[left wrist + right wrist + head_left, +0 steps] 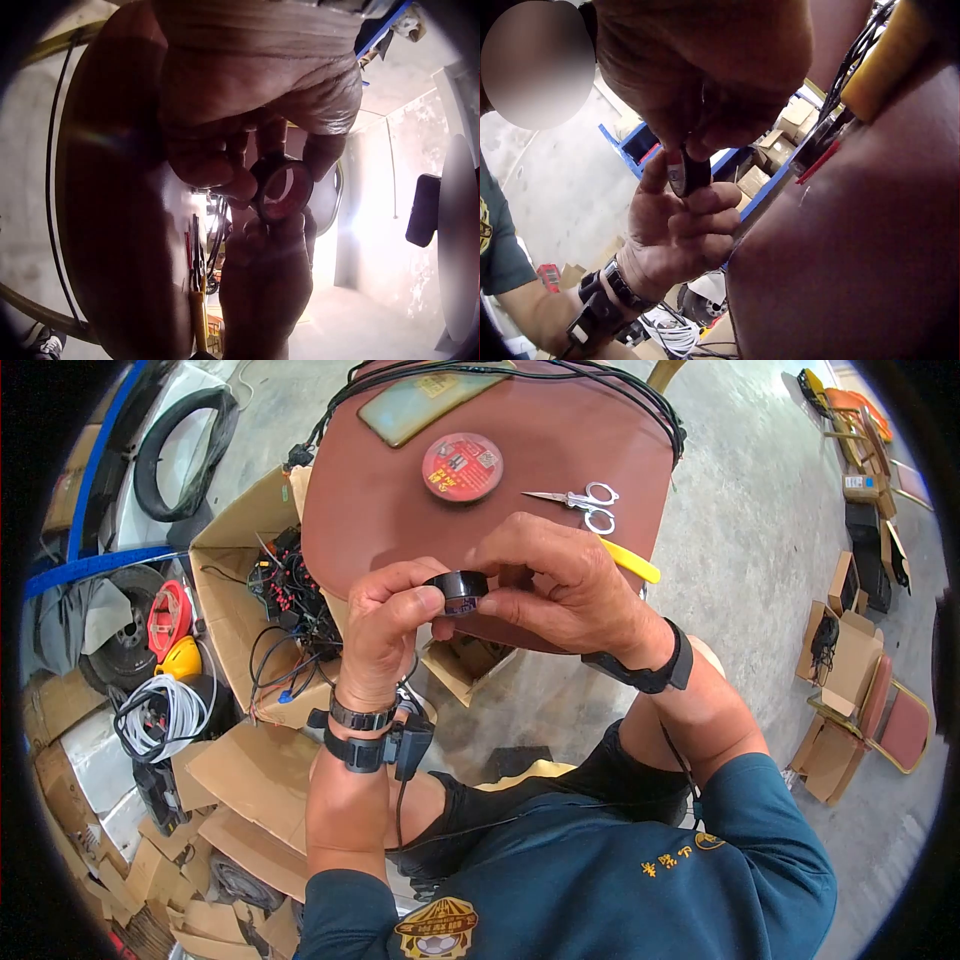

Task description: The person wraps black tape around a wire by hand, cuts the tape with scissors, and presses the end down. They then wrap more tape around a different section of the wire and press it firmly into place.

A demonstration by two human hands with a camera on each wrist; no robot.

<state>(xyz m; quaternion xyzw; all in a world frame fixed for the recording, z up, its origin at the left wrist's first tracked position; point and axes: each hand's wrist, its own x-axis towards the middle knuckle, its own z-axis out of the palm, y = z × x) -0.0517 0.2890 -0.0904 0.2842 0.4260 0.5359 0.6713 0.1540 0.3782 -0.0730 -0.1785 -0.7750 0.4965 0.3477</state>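
A roll of black electrical tape (465, 586) is held up between both hands, over the near edge of a reddish-brown padded seat (400, 510). My left hand (385, 622) pinches its left side between thumb and fingers. On the other side, the thumb and fingertips of my right hand (560, 575) pinch the roll's edge. The left wrist view looks through the hollow core of the tape roll (262, 196). A printed label shows on the face of the tape roll (676, 178) in the right wrist view.
On the seat lie a round red package (462, 467), silver scissors (580, 500), a phone-like slab (425, 405), black cable (620, 390) and a yellow-handled tool (632, 562). A cardboard box (225, 610) of wires stands left of the seat. More boxes (850, 660) stand at right.
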